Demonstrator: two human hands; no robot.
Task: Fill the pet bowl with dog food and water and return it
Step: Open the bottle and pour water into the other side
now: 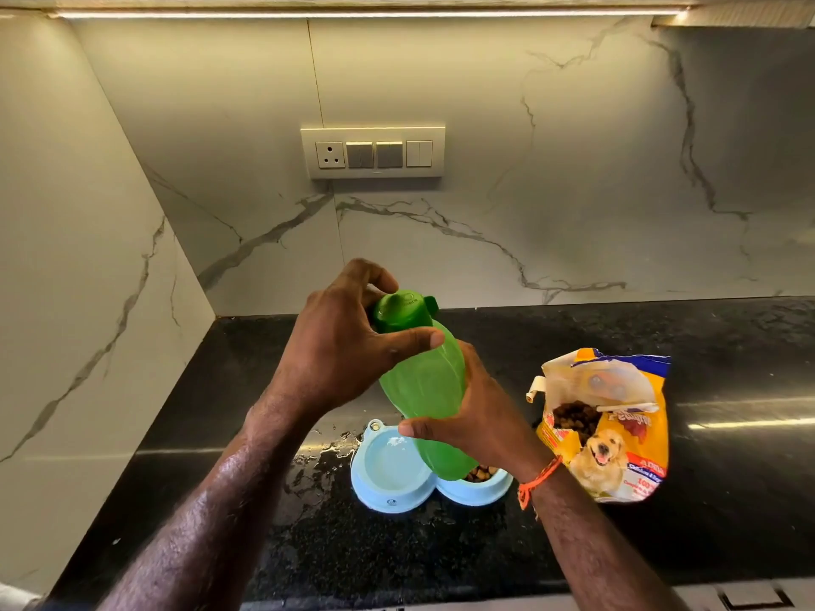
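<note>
My left hand [339, 346] grips the cap [399, 308] of a green bottle [421, 390]; my right hand [472, 416] grips its body, above the blue pet bowl [388, 500], beside an open dog food bag [617, 434].

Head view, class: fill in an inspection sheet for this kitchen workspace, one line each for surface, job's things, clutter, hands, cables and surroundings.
Surface: black countertop, wet with spilled water droplets left of the bowl.
Job's things: light blue double pet bowl, left well holding water, right well holding kibble; green water bottle held above it; opened dog food bag to the right, kibble showing.
Clutter: nothing seen.
Hands: left hand grips the bottle's cap; right hand holds the bottle's body, orange thread on the wrist.
Cables: nothing seen.
Surroundings: marble-look backsplash with a switch panel; light strip above.
</note>
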